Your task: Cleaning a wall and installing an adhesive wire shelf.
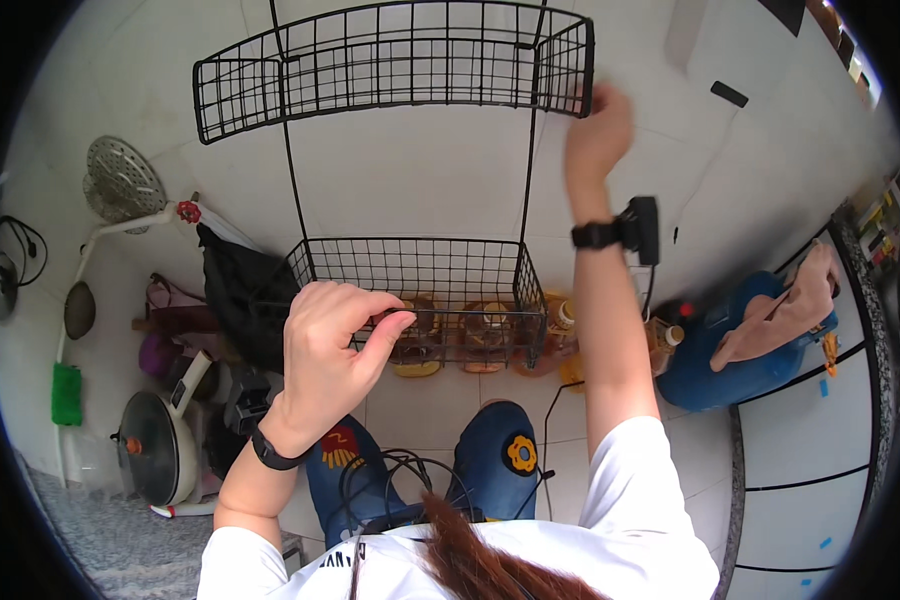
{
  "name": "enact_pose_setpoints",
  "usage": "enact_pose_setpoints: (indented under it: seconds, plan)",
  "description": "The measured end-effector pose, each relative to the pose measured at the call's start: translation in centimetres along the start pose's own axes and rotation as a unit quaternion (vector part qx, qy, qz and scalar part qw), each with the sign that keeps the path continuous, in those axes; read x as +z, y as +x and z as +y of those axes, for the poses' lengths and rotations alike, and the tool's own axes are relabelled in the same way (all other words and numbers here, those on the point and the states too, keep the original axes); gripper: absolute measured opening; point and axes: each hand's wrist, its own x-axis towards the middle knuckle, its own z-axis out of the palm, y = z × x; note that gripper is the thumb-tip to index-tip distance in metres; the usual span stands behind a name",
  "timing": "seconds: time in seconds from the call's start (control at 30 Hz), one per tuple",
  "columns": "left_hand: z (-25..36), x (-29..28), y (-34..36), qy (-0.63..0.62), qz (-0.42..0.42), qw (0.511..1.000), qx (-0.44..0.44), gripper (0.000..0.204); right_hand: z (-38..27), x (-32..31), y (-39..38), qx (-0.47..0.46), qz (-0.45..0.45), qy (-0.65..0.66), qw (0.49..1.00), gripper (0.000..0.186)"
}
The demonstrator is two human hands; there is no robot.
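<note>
Against a pale tiled wall point(410, 175), a black wire rack point(395, 78) spanned the space beyond and between the hands. The left hand point(332, 335) was at the lower basket's front, thumb and fingers nearly meeting; what they pinched could not be told. The right hand point(600, 125), blurred, bent at the upper basket's right end, its grip partly hidden. Bottles point(485, 328) stood on the tiled floor point(405, 408) beyond the left hand; a blue cylinder point(700, 372) stood right of the right forearm, a lidded pan point(155, 450) left of the left wrist.
</note>
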Motion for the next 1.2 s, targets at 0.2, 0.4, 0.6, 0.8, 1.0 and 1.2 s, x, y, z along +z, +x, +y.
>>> enact_pose_setpoints:
  seconds: [0.2,0.4,0.6,0.8,1.0,1.2]
  plan:
    - [-0.1,0.2,0.1,-0.005,-0.011,1.0,-0.001,0.009,1.0,-0.7,4.4,0.128,0.035,0.074,0.988,0.014]
    - [-0.1,0.2,0.1,0.006,-0.026,1.0,-0.003,0.008,0.6,-0.5,2.2,0.034,-0.024,0.039,0.998,0.015]
    - [0.0,-0.1,-0.1,0.006,-0.021,1.0,-0.006,0.008,0.1,-0.4,0.0,-0.008,-0.04,0.016,0.999,0.014]
    - [-0.1,0.0,0.0,-0.004,-0.006,1.0,0.002,0.01,0.4,-0.5,5.4,-0.02,0.012,0.043,0.999,0.008]
    - [-0.3,0.2,-0.1,-0.008,-0.004,1.0,-0.003,0.009,0.8,-1.2,-6.5,-0.051,-0.181,0.052,0.981,0.006]
    - [0.1,0.0,0.0,-0.002,-0.011,1.0,0.003,0.009,-1.4,0.5,4.5,-0.127,0.019,0.102,0.986,0.002]
